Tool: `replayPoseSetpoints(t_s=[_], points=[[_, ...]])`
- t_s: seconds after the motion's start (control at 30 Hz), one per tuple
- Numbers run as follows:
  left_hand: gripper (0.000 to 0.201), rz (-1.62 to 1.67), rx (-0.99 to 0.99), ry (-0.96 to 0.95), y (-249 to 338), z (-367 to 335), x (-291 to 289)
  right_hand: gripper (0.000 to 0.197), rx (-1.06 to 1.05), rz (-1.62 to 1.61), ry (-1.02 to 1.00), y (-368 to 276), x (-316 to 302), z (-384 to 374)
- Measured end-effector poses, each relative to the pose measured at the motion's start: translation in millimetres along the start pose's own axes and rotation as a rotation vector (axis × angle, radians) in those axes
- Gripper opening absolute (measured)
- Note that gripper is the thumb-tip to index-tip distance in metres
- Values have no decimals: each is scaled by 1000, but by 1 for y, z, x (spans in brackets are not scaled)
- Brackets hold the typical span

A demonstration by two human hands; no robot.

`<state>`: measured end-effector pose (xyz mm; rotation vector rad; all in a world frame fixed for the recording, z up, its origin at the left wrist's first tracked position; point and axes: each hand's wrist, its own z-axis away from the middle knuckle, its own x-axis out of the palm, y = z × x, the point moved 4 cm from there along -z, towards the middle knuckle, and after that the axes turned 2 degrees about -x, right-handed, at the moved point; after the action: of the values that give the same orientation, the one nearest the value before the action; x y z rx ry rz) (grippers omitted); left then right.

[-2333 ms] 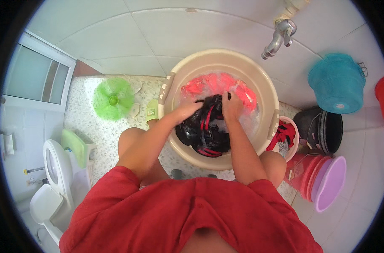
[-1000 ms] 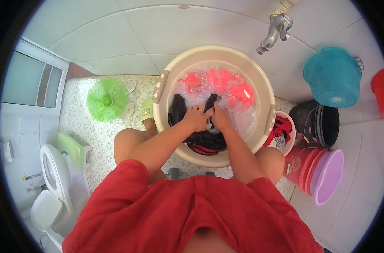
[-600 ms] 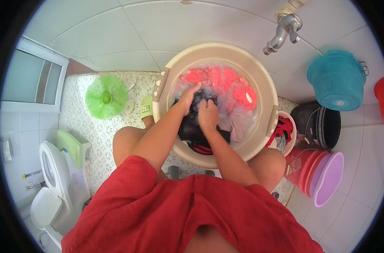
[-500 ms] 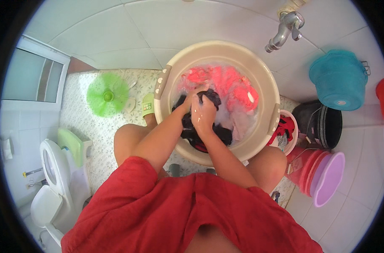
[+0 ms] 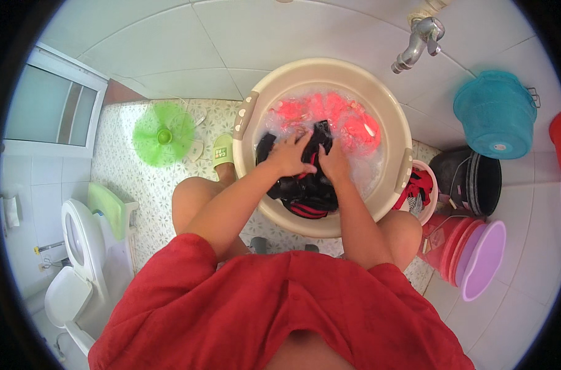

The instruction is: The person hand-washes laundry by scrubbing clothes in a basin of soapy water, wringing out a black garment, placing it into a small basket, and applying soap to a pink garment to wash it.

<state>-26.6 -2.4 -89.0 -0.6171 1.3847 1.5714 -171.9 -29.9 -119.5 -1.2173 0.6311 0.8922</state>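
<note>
Black, red-striped cloth garment [image 5: 314, 190] is in round beige plastic tub [image 5: 330, 75]; prob. heavy w/ water, soft, slippery; best held by folds. L hand [image 5: 289, 156] spread on it; R hand [image 5: 335, 163] touching, can't tell grip.

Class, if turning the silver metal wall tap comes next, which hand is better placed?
Probably the right hand: the silver metal wall tap is on that side, nearer to it; the left hand lies farther left, on black red-striped fabric.
</note>
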Motion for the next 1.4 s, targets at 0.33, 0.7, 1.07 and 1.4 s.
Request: replayPoseSetpoints(t_s=[0.33,0.7,1.07,1.4], points=[[67,5,-294,-197,17,-34,6,25,-617,589,-394,-23,33,-43],[43,384,53,69,-14,-5,-68,16,-220,-373,154,-9,-98,-7],[61,880,138,49,63,10,-122,47,-614,-567,-17,-74,-109,29],[85,307,-79,271,5,16,-15,30,-178,-969,-165,-42,-111,26]])
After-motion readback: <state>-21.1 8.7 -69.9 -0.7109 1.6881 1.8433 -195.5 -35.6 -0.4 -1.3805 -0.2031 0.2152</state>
